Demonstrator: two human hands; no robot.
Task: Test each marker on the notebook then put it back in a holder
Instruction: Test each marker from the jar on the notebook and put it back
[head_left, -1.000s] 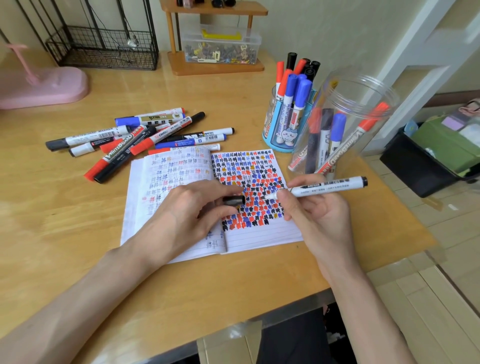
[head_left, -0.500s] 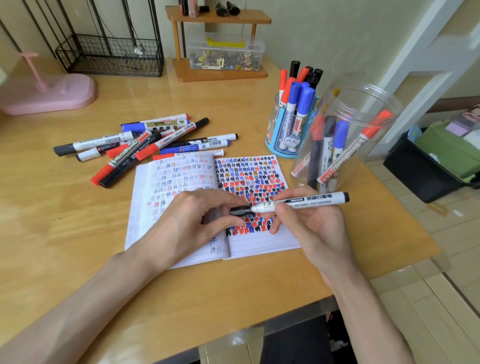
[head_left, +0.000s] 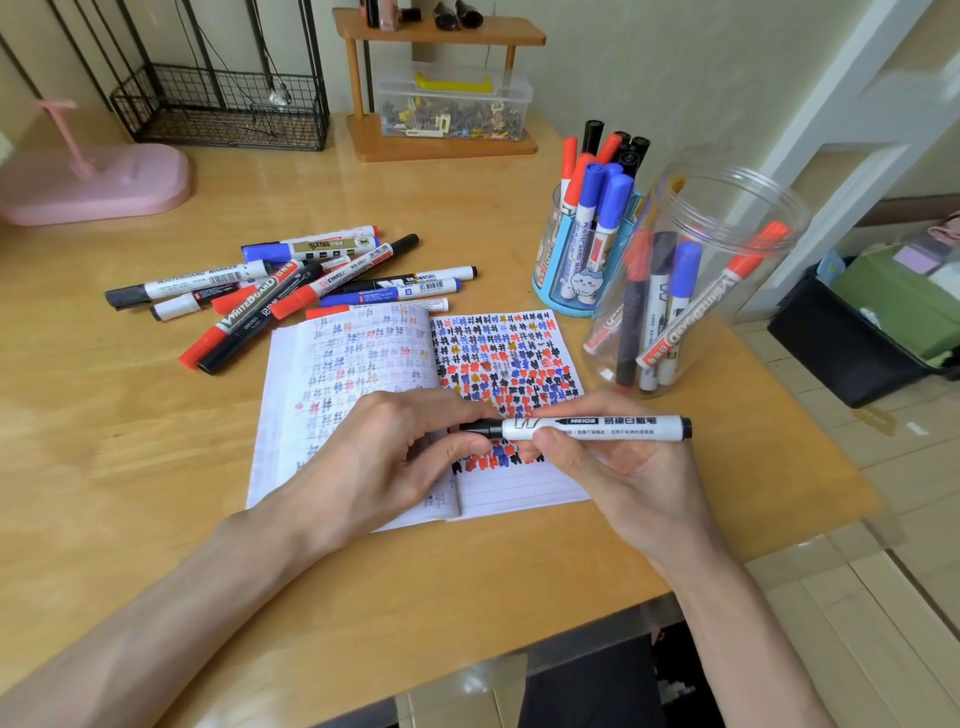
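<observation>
From the head camera, the white-barrelled marker (head_left: 597, 428) lies level just above the near part of the notebook (head_left: 363, 364), over its right page. The right hand (head_left: 623, 467) is curled round the barrel near its left end. The left hand (head_left: 384, 457) pinches the black cap (head_left: 480, 428), which meets the barrel's left end; whether it is fully seated I cannot tell.

The marker looks light, stiff and smooth, so it could slip. I would grip mid-barrel and press the cap on in line with the barrel. The clear jar (head_left: 701, 280) and the blue holder (head_left: 566, 260) stand at far right, both already holding markers. The loose markers (head_left: 291, 286) lie at far left on the desk (head_left: 156, 467).
</observation>
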